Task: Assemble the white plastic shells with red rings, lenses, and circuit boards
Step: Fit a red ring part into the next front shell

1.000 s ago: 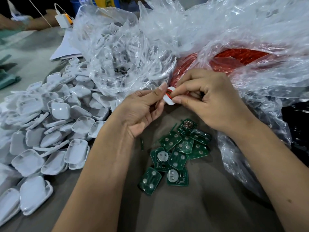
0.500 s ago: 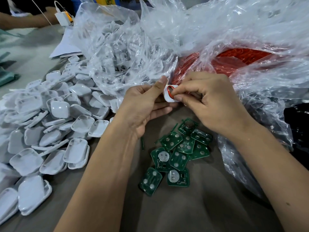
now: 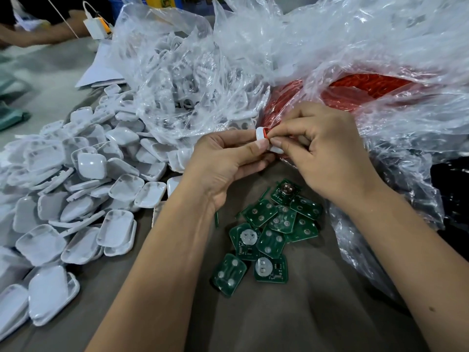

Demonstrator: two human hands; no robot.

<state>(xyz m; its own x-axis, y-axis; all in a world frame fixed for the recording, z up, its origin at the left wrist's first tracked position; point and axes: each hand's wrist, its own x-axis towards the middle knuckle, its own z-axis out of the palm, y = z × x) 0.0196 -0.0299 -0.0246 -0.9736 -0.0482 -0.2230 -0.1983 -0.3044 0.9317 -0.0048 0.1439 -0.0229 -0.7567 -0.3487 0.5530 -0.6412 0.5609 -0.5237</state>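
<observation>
I count about ten green circuit boards (image 3: 269, 232), dozens of white plastic shells (image 3: 76, 199), two clear plastic bags (image 3: 330, 47), two hands

Shell (image 3: 261, 134): turned edge-on since a second ago, less of its white face showing.
Ring (image 3: 265, 133): only a red sliver now visible at the shell's upper edge.
Left hand (image 3: 228, 158): thumb now lies across the shell's front.
Right hand (image 3: 327, 151): fingertips closed in tighter on the ring.
</observation>
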